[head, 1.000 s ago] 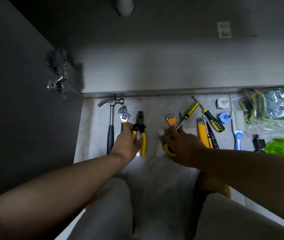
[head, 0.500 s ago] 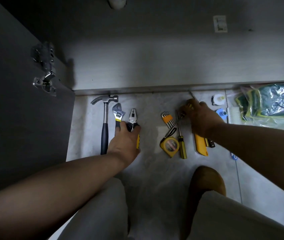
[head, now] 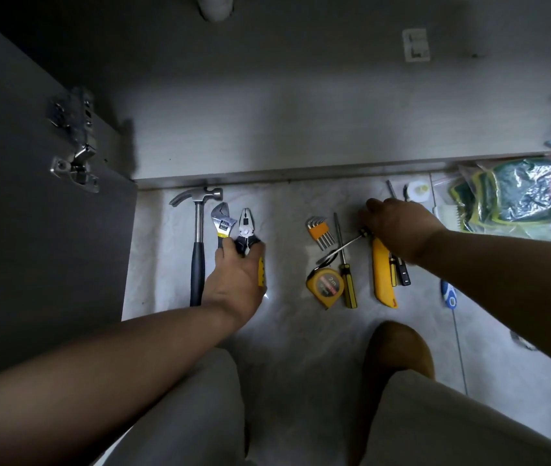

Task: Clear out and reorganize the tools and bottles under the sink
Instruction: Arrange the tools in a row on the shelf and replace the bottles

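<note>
Tools (head: 196,264) out on the floor (head: 287,331) in a row before the cabinet (head: 301,112) — left hand (head: 237,280) grips the pliers (head: 245,227) beside the wrench (head: 222,223), right hand (head: 402,227) holds a screwdriver (head: 344,243) — aligning seemingly half done, restocking not begun.

Floor (head: 287,331): pale marbled tile, grout line at right. Tools lie in a row, handles toward the viewer.

Left group, close together: hammer (head: 197,250), adjustable wrench (head: 222,223), pliers (head: 246,230).

After a gap: hex keys (head: 318,232), tape measure (head: 325,284) nearer, yellow-handled screwdriver (head: 348,284) just beside both. Yellow utility knife (head: 381,280) right of that.

Far right: white tape roll (head: 418,191), bag of sponges (head: 519,196), blue-handled brush (head: 448,294).
</note>
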Motion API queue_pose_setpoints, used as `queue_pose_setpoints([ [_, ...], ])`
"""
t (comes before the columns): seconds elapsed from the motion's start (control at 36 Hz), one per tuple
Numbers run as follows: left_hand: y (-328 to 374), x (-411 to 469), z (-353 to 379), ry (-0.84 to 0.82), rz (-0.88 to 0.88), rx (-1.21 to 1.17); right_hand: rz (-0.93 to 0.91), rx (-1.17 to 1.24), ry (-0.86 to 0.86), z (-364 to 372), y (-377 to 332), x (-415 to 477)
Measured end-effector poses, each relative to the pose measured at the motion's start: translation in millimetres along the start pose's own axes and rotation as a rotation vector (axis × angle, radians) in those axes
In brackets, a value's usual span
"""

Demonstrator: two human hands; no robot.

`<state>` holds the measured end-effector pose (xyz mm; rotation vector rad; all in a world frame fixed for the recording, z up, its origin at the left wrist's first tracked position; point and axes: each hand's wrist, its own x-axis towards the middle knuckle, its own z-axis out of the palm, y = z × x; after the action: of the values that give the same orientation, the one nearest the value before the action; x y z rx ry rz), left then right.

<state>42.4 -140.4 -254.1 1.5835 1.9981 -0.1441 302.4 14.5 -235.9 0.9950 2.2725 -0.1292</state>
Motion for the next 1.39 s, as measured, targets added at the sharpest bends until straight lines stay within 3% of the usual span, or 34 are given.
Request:
queue_pose_setpoints([
  [0.11,1,-5,-8,0.089,0.039,0.14,0.018,0.143,-0.02,-4,13,-7],
  [0.19,7,-1,-17,0.13,0.09,0.103,0.103,0.523,-0.006,-10,13,-20],
  [0.22,12,3,-22,0.049,0.09,0.0,0.123,0.674,-0.04,-13,9,-25],
  [0.31,37,15,-52,-0.427,0.018,-0.425,0.141,1.12,-0.222,-29,-9,-38],
  [0.36,56,15,-68,-0.618,-0.036,-0.699,0.126,1.332,-0.26,-40,-25,-44],
  [0.5,83,13,-94,-0.697,-0.081,-0.812,-0.038,1.567,-0.241,-60,-65,-44],
  [0.56,84,11,-98,-0.609,-0.09,-0.735,-0.092,1.553,-0.309,-64,-67,-39],
  [0.61,81,7,-97,-0.579,-0.142,-0.762,-0.13,1.355,-0.366,-63,-60,-36],
  [0.75,67,-2,-79,-0.573,-0.254,-0.811,0.044,0.727,-0.196,-18,-44,-32],
  [0.83,58,-1,-66,-0.584,-0.257,-0.774,0.1,0.537,-0.266,5,-42,-38],
  [1.06,58,10,-48,-0.586,-0.208,-0.697,0.573,0.549,-0.036,36,-10,-67],
  [1.19,66,21,-35,-0.592,-0.21,-0.716,0.654,0.622,-0.03,37,10,-60],
  [1.39,73,26,-31,-0.563,-0.153,-0.713,0.654,0.695,-0.151,42,30,-45],
])
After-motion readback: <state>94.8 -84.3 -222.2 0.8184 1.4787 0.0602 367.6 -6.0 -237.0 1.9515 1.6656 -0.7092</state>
